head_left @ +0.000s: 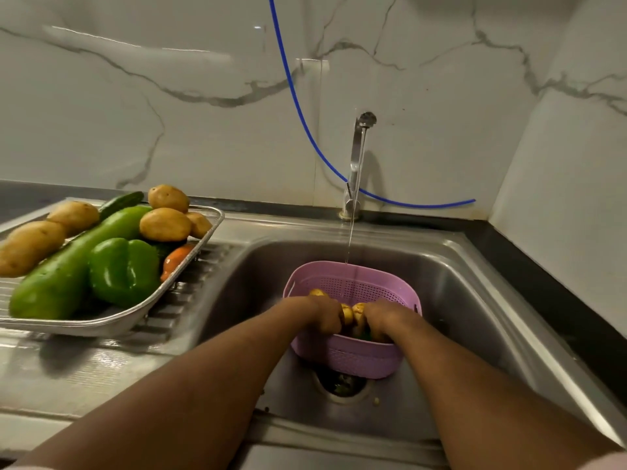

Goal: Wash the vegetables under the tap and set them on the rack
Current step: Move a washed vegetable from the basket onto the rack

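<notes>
low in the middle of the frame my left hand (327,315) and right hand (380,318) reach into the purple colander (353,354) in the sink (475,300), each with fingers curled around a small potato (347,313), the two potatoes touching between my hands. water from the tap (356,164) falls into the colander just beyond my hands. at left, the metal rack (190,266) on the drainboard holds potatoes, a green pepper (124,269), a long green gourd (68,269) and a carrot (174,261), well apart from my hands.

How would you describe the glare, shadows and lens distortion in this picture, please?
Head view: a bright streak of glare on the marble wall tiles; wide-angle bending curves the sink rim and counter edges; the tray casts a soft shadow on the drainboard; the water stream is thin and faint.
</notes>
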